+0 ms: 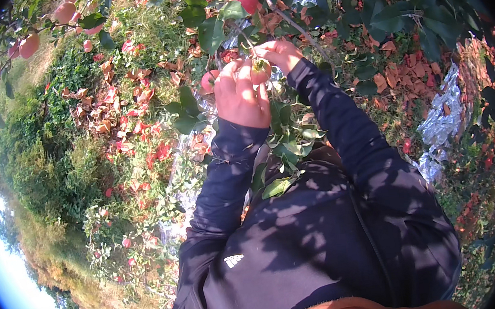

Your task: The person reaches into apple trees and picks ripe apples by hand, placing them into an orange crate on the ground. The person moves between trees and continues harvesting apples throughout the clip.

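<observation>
My left hand (243, 94) is raised among the apple branches, palm turned away, its fingertips at the left side of a pinkish apple (260, 73). My right hand (278, 55) is on the other side, thumb and fingers drawn together near the top of that apple, by a thin twig. What lies between those fingertips is too small to tell. Another apple (209, 81) hangs just left of my left hand. Two redder apples (245, 2) hang above, near a bare grey branch (279, 11). Green leaves (290, 147) hang below the hands, in front of my dark jacket.
More apples (29, 45) hang on a branch at the upper left. Dense leaves (392, 16) fill the upper right. Crumpled silver reflective film (442, 118) lies on the ground at the right, among grass and fallen leaves (412, 69). A small fruiting branch (109, 229) shows at lower left.
</observation>
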`<move>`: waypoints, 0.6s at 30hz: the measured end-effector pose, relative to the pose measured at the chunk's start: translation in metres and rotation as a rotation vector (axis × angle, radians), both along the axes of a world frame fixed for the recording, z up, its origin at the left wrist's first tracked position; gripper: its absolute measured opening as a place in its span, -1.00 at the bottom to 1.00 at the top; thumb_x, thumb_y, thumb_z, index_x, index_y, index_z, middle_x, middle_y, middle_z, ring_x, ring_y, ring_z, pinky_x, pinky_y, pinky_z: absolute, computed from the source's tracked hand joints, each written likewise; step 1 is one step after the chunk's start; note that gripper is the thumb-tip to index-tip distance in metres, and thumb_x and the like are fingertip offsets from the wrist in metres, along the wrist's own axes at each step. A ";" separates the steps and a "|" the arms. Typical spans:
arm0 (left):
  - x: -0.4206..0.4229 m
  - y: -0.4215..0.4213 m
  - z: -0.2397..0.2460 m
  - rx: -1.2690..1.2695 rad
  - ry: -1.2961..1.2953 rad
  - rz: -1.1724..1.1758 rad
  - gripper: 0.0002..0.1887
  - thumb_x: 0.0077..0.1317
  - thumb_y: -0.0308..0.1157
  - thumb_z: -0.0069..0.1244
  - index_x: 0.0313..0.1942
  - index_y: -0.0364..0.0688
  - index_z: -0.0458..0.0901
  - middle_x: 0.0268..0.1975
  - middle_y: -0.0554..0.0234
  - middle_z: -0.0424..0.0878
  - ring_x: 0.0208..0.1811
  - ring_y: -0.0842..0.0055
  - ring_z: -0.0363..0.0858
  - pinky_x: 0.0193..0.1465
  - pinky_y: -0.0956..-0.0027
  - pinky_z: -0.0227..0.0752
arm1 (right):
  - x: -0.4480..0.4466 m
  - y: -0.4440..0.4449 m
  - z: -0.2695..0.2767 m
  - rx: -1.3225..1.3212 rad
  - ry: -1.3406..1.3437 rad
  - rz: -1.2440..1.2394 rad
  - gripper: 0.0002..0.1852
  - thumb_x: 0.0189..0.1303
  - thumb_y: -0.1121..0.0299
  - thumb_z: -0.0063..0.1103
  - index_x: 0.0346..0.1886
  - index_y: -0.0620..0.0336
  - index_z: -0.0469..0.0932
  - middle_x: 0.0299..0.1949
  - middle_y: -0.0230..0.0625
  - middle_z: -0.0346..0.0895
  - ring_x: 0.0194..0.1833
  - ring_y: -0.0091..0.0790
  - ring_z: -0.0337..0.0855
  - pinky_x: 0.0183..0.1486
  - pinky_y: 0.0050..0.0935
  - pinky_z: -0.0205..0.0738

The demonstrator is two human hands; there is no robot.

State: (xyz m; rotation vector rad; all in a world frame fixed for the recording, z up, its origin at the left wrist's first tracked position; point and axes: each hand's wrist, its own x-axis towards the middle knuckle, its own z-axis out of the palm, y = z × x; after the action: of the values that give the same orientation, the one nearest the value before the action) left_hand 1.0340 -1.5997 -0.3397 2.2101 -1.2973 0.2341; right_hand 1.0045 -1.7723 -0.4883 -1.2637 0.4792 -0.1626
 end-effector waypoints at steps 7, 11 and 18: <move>0.055 -0.036 -0.049 0.452 0.337 0.019 -0.40 0.13 -0.50 0.19 0.19 -0.44 0.41 0.23 -0.30 0.49 0.22 -0.10 0.53 0.29 0.08 0.44 | -0.028 0.034 0.024 -0.801 -0.206 -0.265 -0.73 0.04 0.30 0.46 -0.18 0.15 0.69 -0.16 -0.22 0.66 -0.09 -0.11 0.68 0.06 -0.25 0.56; 0.071 -0.047 -0.057 0.548 0.327 -0.008 -0.43 0.08 -0.42 0.28 0.09 -0.41 0.48 0.05 -0.25 0.63 0.15 -0.04 0.60 0.23 0.11 0.50 | -0.021 0.039 0.026 -0.970 -0.213 -0.332 -0.85 0.02 0.35 0.37 -0.31 0.09 0.72 -0.31 -0.30 0.68 -0.14 -0.14 0.67 -0.02 -0.21 0.56; 0.080 -0.048 -0.069 0.726 0.229 0.044 -0.44 0.13 -0.13 0.26 0.01 -0.39 0.59 -0.07 -0.14 0.72 0.08 0.02 0.65 0.15 0.09 0.54 | -0.015 0.044 0.024 -1.113 -0.218 -0.373 -0.77 -0.15 0.45 0.45 -0.32 0.06 0.74 -0.37 -0.32 0.65 -0.21 -0.17 0.66 -0.07 -0.24 0.55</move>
State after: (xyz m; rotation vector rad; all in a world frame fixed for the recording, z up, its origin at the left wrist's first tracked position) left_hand 1.1141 -1.6474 -0.4083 2.7436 -1.3370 -0.5481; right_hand 0.9896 -1.7287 -0.4643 -2.1897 0.4329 -0.9725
